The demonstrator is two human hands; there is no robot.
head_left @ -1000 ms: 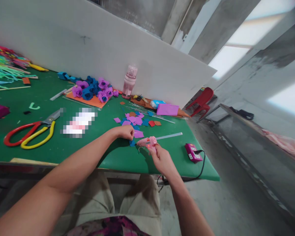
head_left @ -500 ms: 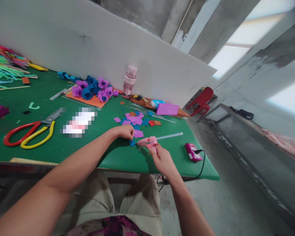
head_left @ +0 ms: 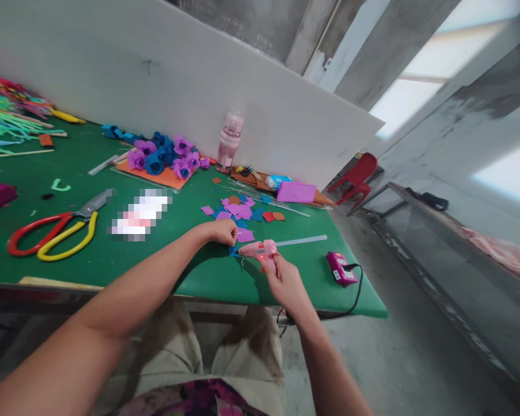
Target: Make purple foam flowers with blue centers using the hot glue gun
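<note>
My right grip [head_left: 286, 282] is wrapped round the pink glue gun [head_left: 260, 249], its nozzle at a small blue paper piece [head_left: 233, 251] over the front right part of the worktop [head_left: 303, 268]. I have the left grip [head_left: 224, 232] clenched near the nozzle, pinching a thin pale strand [head_left: 238, 233]. Just beyond lie loose paper pieces [head_left: 242, 212]; farther out, a purple box [head_left: 341, 270] near the right edge, scissors [head_left: 86, 213] toward the left, paper flowers [head_left: 156, 164] toward the back edge.

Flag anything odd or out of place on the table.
The pixelated patch right of the scissors looks odd: coarse blocks hide what lies there. Nothing stands out about the glue gun in the right hand.
</note>
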